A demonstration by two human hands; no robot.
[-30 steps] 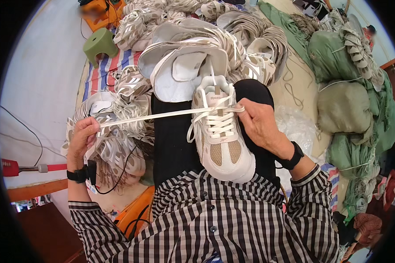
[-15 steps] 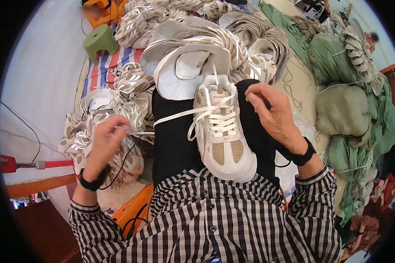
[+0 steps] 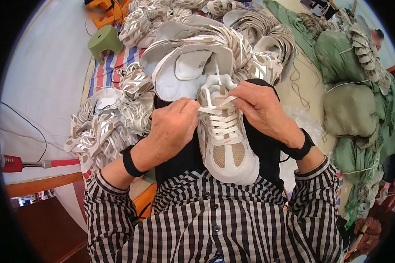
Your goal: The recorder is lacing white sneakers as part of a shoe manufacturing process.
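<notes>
A white and beige sneaker [image 3: 228, 153] lies on my lap, toe toward my body, its white lace threaded crosswise over the tongue. On its left side my left hand [image 3: 174, 124] is closed with the fingers pinching the shoelace [image 3: 215, 107] near the upper eyelets. Opposite it, my right hand [image 3: 260, 108] also pinches the lace, which runs between the two hands across the top of the tongue. The exact fingertip grip of the left hand is hidden behind its knuckles. Just beyond the shoe rests a stack of flat shoe uppers [image 3: 173, 72] with pale linings.
More bundled uppers [image 3: 103, 131] lie at the left, beside loose white laces [image 3: 134, 111]. A green stool [image 3: 105, 44] stands on the striped sheet [image 3: 102, 75] at the far left. Stuffed green sacks [image 3: 350, 109] line the right side. A red-handled tool [image 3: 13, 163] is at the left edge.
Both hands have come inward to the sneaker. My left hand moved right and up from over the uppers, and both hands now hold the lace, which earlier trailed loose to the left.
</notes>
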